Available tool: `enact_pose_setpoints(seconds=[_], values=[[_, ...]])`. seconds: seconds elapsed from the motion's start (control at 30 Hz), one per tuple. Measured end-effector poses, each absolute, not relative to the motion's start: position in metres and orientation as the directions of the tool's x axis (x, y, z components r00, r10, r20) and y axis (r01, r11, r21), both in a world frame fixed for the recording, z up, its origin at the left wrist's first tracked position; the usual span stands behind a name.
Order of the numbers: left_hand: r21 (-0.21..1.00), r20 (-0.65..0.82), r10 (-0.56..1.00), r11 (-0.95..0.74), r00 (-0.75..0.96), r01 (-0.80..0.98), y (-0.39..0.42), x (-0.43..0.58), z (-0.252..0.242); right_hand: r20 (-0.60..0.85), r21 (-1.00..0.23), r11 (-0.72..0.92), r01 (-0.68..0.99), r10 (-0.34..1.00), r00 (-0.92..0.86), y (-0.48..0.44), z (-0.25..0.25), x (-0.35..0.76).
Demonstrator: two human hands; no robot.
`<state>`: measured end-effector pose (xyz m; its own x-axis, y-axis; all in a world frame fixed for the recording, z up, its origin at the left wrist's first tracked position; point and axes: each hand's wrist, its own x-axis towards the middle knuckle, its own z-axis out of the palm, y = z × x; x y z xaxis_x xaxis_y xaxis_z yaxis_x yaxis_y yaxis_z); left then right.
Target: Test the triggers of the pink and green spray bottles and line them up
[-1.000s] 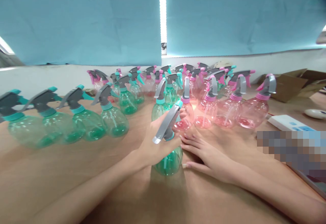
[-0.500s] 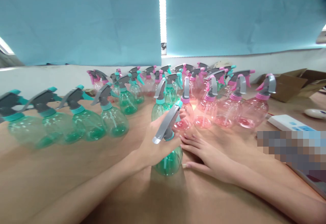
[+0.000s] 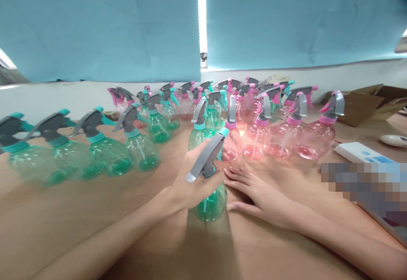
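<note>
A green spray bottle (image 3: 210, 205) with a grey and teal trigger head stands in front of me on the table (image 3: 152, 237). My left hand (image 3: 190, 182) is wrapped round its neck, just under the head; the fingertips are partly hidden behind it. To its right, my right hand (image 3: 251, 191) lies flat on the table, fingers spread and holding nothing. Just beyond my left hand is another green spray bottle (image 3: 199, 135), partly covered. A pink spray bottle (image 3: 233, 138) stands past my right fingertips.
Several green bottles (image 3: 110, 157) form a row on the left, several pink bottles (image 3: 284, 140) on the right. More bottles crowd the back. At the right are a cardboard box (image 3: 359, 106), a white box with blue marks (image 3: 359, 152) and a white mouse-shaped object (image 3: 393, 140).
The head of the held bottle has turned and tilted slightly, its grey rear end shifting a little left. My right hand stays in place.
</note>
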<state>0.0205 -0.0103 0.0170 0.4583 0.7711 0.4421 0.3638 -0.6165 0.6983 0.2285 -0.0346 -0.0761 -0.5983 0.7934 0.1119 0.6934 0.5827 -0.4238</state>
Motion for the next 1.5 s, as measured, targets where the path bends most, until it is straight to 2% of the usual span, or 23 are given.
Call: enact_pose_setpoints(seconds=[0.3, 0.77, 1.3, 1.5], values=[[0.730, 0.385, 0.782, -0.583, 0.490, 0.356, -0.009, 0.018, 0.015, 0.110, -0.415, 0.583, 0.699, 0.794, -0.598, -0.035, -0.074, 0.228], [0.697, 0.491, 0.772, -0.626, 0.403, 0.350, -0.007, 0.019, -0.001, 0.156, -0.419, 0.605, 0.677, 0.783, -0.602, -0.036, -0.075, 0.229], [0.704, 0.465, 0.794, -0.600, 0.392, 0.380, -0.006, 0.017, -0.005, 0.155, -0.427, 0.601, 0.676, 0.785, -0.600, -0.036, -0.073, 0.229], [0.717, 0.489, 0.782, -0.613, 0.387, 0.332, -0.007, 0.018, -0.006, 0.154, -0.426, 0.600, 0.677, 0.786, -0.599, -0.036, -0.074, 0.229]])
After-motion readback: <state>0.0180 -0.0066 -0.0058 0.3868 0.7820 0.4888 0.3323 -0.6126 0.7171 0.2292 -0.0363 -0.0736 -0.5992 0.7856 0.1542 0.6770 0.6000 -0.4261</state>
